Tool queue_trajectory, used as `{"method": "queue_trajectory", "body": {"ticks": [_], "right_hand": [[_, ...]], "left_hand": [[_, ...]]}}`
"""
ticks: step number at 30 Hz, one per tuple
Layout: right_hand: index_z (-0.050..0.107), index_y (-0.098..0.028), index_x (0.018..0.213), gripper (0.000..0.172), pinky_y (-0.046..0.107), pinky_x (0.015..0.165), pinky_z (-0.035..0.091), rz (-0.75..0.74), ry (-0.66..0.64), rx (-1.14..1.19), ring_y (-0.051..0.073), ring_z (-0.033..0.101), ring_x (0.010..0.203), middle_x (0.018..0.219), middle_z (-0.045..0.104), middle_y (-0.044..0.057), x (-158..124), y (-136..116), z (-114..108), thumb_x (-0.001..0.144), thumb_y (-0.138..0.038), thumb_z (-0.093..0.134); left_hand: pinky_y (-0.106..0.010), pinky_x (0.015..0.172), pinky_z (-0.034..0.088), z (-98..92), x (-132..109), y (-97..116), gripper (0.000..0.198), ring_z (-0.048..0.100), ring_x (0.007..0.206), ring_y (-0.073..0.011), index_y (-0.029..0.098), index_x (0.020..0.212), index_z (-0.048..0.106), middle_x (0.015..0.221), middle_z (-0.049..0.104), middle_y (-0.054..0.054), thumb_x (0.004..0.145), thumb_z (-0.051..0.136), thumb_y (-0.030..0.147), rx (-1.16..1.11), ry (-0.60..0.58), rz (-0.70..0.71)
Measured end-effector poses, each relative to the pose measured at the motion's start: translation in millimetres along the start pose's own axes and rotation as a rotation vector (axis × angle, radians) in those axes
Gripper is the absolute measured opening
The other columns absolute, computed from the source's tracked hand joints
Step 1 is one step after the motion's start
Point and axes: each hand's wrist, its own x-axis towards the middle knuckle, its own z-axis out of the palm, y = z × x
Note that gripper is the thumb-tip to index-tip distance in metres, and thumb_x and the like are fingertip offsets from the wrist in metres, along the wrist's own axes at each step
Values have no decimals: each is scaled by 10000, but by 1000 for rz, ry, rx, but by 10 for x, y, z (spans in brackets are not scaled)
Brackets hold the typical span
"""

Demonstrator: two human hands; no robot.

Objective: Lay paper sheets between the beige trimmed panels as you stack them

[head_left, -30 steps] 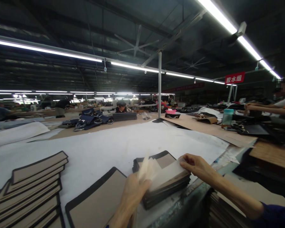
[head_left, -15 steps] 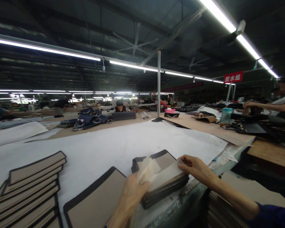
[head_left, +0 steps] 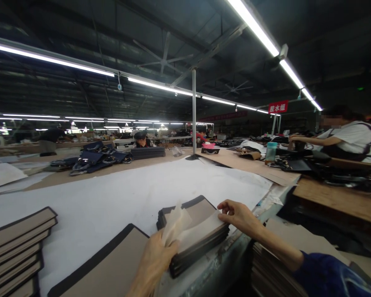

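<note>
My left hand [head_left: 156, 255] is closed on a crumpled bunch of thin, translucent paper strips [head_left: 177, 225]. One pale strip [head_left: 200, 229] stretches from there across the top of a stack of grey-brown panels with black borders [head_left: 204, 209]. At the strip's far end, the curled fingertips and thumb of my right hand [head_left: 236, 215] pinch its corner. A larger single panel [head_left: 111, 262], also grey-brown with a black edge, lies flat left of the stack, partly behind my left forearm. Farther left, several similar panels [head_left: 15, 243] overlap in a fanned row.
White sheeting [head_left: 160, 181] covers the table. Dark blue bag pieces [head_left: 95, 156] are heaped at the back left. A metal post [head_left: 194, 111] rises behind. To the right are a teal-lidded bottle [head_left: 271, 152], a person [head_left: 346, 138] at work, and stacked sheets [head_left: 272, 268] below the table edge.
The view has swung right, so everything sits farther left and more of the person at right shows. Both hands stay at the strip over the stack, with little change in their hold.
</note>
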Motion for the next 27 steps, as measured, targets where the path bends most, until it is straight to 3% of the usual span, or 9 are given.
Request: {"method": "queue_trajectory", "body": {"ticks": [14,17,20,22,25,27], "right_hand": [[633,-194,865,202,237,546,396,20,0,-16,123,509,580,684,606,-26,-74,-39,0,669,-234,605],[613,-198,914,264,233,530,382,39,16,-8,102,478,556,765,595,-26,-66,12,22,651,-230,616],[589,-170,956,307,233,501,385,69,5,21,93,474,523,794,592,-9,-6,110,21,665,-264,608],[579,-145,962,288,245,486,397,85,6,31,102,487,505,777,601,13,39,147,-6,708,-279,561],[580,-160,982,248,284,582,439,54,75,10,129,528,581,858,611,44,28,54,-50,791,-290,489],[612,-196,955,211,301,710,445,-106,58,-23,157,561,724,921,616,48,-59,-111,-42,842,-303,470]], "left_hand": [[-179,345,242,6,-23,35,122,321,294,-56,186,602,467,361,323,107,677,559,158,-28,2,-27],[-181,335,246,2,-20,25,76,326,282,-55,169,743,524,398,373,105,678,563,173,-47,-10,-17],[-183,316,221,0,-12,11,369,323,269,-62,175,1034,515,423,406,110,671,583,189,-107,-5,-11],[-183,314,214,-1,-5,3,423,308,279,-63,179,1096,506,413,398,111,678,574,193,-120,-20,-15],[-185,327,220,-5,5,-6,253,301,301,-61,155,936,578,389,352,108,687,551,195,-98,-54,-19],[-189,336,212,-9,7,-8,164,300,305,-59,151,828,593,385,340,106,675,564,201,-94,-52,-28]]}}
